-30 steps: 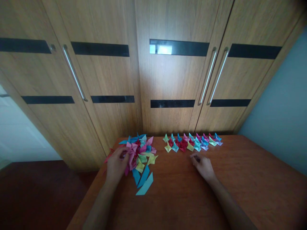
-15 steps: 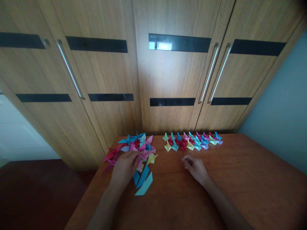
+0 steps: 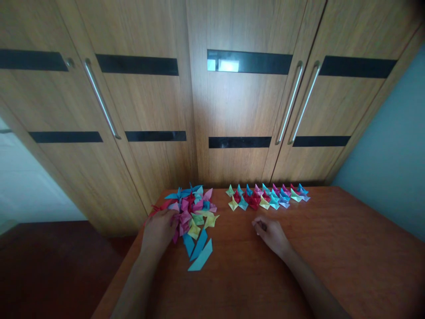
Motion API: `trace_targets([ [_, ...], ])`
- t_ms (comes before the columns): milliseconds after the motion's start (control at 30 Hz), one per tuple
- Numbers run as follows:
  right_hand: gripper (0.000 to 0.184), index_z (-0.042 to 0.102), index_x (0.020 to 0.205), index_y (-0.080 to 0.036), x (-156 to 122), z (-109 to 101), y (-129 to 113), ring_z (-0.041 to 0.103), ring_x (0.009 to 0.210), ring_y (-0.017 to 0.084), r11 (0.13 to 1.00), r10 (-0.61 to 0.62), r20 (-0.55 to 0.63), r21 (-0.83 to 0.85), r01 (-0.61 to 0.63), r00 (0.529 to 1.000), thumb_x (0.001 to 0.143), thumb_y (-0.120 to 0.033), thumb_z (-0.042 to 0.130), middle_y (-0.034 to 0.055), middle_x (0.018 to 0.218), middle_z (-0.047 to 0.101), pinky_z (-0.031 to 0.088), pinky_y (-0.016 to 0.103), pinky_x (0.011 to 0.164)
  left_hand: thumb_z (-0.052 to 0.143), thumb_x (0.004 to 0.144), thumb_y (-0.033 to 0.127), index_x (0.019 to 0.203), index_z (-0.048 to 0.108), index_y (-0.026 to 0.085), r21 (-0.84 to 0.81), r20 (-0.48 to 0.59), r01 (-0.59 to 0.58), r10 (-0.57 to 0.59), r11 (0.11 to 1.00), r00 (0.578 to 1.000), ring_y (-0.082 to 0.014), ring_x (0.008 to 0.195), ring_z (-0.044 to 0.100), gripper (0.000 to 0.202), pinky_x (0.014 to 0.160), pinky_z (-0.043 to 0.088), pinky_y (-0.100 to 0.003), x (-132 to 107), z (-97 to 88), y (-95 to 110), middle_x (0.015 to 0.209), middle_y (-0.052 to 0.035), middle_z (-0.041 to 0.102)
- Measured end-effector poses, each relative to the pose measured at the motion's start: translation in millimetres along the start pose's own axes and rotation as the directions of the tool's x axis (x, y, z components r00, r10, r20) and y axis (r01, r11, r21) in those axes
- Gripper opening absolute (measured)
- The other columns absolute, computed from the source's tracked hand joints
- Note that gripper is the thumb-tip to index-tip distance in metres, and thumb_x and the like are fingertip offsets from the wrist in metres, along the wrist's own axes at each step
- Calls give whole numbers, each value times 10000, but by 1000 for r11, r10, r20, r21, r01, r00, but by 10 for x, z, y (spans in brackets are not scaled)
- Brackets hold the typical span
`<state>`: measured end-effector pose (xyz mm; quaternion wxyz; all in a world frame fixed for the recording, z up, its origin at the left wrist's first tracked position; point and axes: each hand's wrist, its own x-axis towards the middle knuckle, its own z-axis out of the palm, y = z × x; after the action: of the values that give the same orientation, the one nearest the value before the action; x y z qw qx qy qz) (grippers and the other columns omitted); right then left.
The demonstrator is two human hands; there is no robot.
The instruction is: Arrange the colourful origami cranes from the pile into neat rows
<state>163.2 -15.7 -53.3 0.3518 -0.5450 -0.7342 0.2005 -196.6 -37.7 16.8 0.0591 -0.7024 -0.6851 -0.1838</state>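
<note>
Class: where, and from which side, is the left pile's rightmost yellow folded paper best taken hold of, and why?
The yellow folded paper is probably best pinched by its rightmost point, the right hand coming from the right: that point juts out from the pile, whose papers crowd its left.

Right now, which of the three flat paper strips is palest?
The pale turquoise strip, lying nearest the camera; the other two strips are deeper blue.
</note>
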Motion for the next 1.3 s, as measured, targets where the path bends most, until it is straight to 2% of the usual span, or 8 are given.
trace_targets([
  [167, 256, 580, 726, -209, 7, -6, -1, 544, 539, 142, 1000, -8, 11, 6, 8, 1000, 845, -379, 431, -12, 576, 572, 394, 236, 532, 495, 803, 242, 1050, 623, 219, 116, -79, -60, 70, 991, 994, -270, 1028, 554, 279, 892, 381, -391, -8, 31, 53, 1114, -76, 627],
  [433, 236, 590, 740, -209, 9, -3, -3, 552, 551, 146, 1000, -15, 33, -5, 15, 999, 843, -349, 430, -7, 596, 590, 395, 243, 551, 497, 803, 208, 877, 675, 244, 75, -50, -124, 128, 989, 990, -258, 1011, 562, 196, 935, 338, -420, -2, 65, 114, 1011, -43, 668],
  [633, 220, 591, 732, -208, 12, 4, -9, 539, 550, 140, 1000, -18, 36, -14, 19, 999, 840, -323, 437, -11, 605, 590, 377, 234, 537, 490, 788, 159, 807, 675, 234, 58, -49, -137, 140, 989, 989, -250, 941, 591, 201, 890, 381, -418, 5, 58, 148, 961, -39, 684],
  [733, 233, 592, 726, -207, 10, 5, -14, 533, 549, 138, 999, -26, 34, -19, 27, 999, 849, -324, 432, -12, 604, 586, 377, 234, 537, 494, 785, 154, 815, 668, 230, 33, -112, -166, 169, 986, 979, -255, 949, 591, 192, 874, 407, -415, 26, 106, 97, 980, -47, 680],
  [833, 237, 594, 735, -207, 8, -3, -29, 529, 548, 137, 1000, -30, 23, -3, 30, 999, 855, -325, 428, -14, 598, 578, 380, 235, 538, 486, 804, 176, 891, 647, 206, -24, -236, -201, 190, 979, 953, -262, 1000, 572, 185, 887, 426, -417, 40, 149, 88, 1047, -74, 653],
  [967, 219, 593, 733, -204, 6, -14, -110, 520, 541, 126, 997, -27, 13, 75, 26, 1000, 847, -319, 446, -19, 593, 570, 386, 227, 532, 434, 851, 193, 1034, 571, 182, -202, -341, -258, 180, 945, 923, -239, 1095, 538, 229, 945, 424, -397, -12, 188, 312, 1156, -97, 597],
  [1133, 190, 626, 817, -201, -47, 46, -336, 526, 580, 118, 969, -73, 61, 240, 57, 995, 830, -349, 507, -13, 644, 579, 423, 216, 554, 393, 871, 158, 1116, 489, 217, -420, -202, -299, 233, 857, 951, -200, 1065, 571, 269, 895, 463, -351, -183, 271, 762, 1152, -70, 600],
  [1300, 279, 615, 1028, -227, -147, 148, -543, 548, 632, 120, 943, -100, 71, 324, 72, 992, 787, -366, 594, -2, 754, 610, 453, 223, 585, 406, 851, 122, 1023, 515, 223, -508, -109, -303, 289, 806, 951, -185, 895, 615, 228, 790, 485, -317, -304, 349, 993, 977, -48, 635],
])
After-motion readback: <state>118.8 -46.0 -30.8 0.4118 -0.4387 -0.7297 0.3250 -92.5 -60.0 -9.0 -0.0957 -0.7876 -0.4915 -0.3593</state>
